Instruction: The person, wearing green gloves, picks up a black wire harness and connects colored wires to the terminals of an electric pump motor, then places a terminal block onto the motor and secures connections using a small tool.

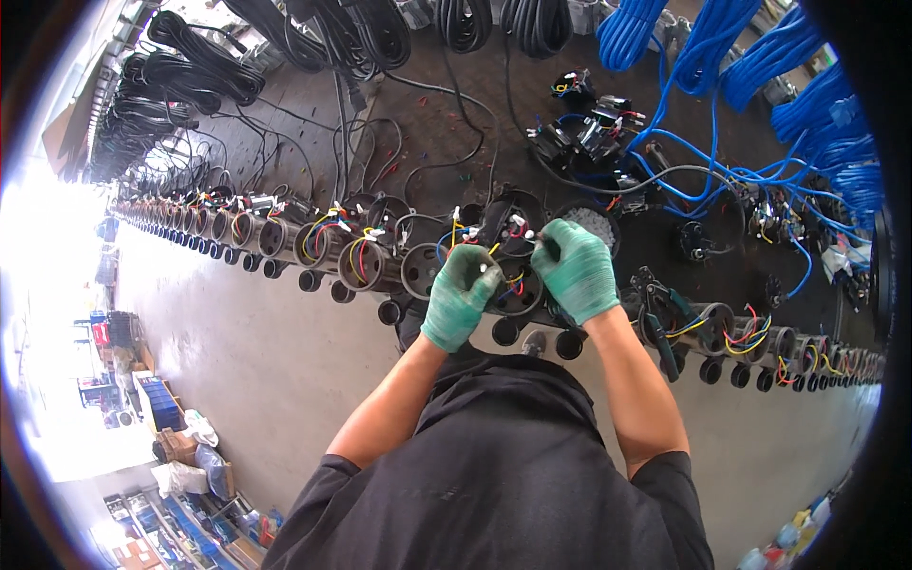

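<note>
Both my hands wear green knit gloves and work over a round dark motor housing (518, 296) at the table's near edge. My left hand (463, 296) is closed in a pinch, with a small white wire connector (484, 269) between thumb and finger. Beside its fingertips runs a short yellow wire (494, 249). My right hand (577, 271) is also pinched shut; whatever its fingertips hold is too small to make out. Between the hands, red, blue and yellow wires (514, 282) stick out of the housing. Just beyond lie more white connectors (520, 228).
A tub of small clear-grey pieces (591, 224) stands behind my right hand. Pliers with dark handles (659, 323) lie right of it. Rows of wired housings (361, 264) line the edge. Black cable coils (380, 33) and blue cable coils (632, 33) hang across the back.
</note>
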`<state>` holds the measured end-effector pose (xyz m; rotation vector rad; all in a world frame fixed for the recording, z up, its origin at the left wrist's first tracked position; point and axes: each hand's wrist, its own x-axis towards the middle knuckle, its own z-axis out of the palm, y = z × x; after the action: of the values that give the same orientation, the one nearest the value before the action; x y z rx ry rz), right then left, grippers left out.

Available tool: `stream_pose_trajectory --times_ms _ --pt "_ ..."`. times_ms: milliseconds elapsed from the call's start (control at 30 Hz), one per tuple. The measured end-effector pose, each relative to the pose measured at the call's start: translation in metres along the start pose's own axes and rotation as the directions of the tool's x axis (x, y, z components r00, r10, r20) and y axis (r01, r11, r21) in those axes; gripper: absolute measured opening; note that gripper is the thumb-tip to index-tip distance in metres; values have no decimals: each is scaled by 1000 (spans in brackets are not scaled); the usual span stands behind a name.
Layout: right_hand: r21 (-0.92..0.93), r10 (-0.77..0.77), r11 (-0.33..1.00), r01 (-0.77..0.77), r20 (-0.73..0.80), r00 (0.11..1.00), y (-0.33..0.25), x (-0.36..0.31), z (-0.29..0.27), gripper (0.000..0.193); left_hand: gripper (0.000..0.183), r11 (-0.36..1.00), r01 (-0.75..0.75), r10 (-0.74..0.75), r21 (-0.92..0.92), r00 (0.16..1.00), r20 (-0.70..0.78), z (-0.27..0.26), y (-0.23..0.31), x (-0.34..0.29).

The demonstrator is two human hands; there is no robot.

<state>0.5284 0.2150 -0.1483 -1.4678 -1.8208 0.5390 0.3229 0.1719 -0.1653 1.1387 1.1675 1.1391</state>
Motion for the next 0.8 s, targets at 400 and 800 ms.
stream_pose_trajectory --times_ms 400,800 --pt "229 -68 973 -1 293 954 -5 -2 -8 13 18 907 -234 227 350 972 60 19 9 22" --pt "-184 -414 895 406 -2 910 -22 9 -3 19 31 949 245 -212 -197 962 171 7 9 39"
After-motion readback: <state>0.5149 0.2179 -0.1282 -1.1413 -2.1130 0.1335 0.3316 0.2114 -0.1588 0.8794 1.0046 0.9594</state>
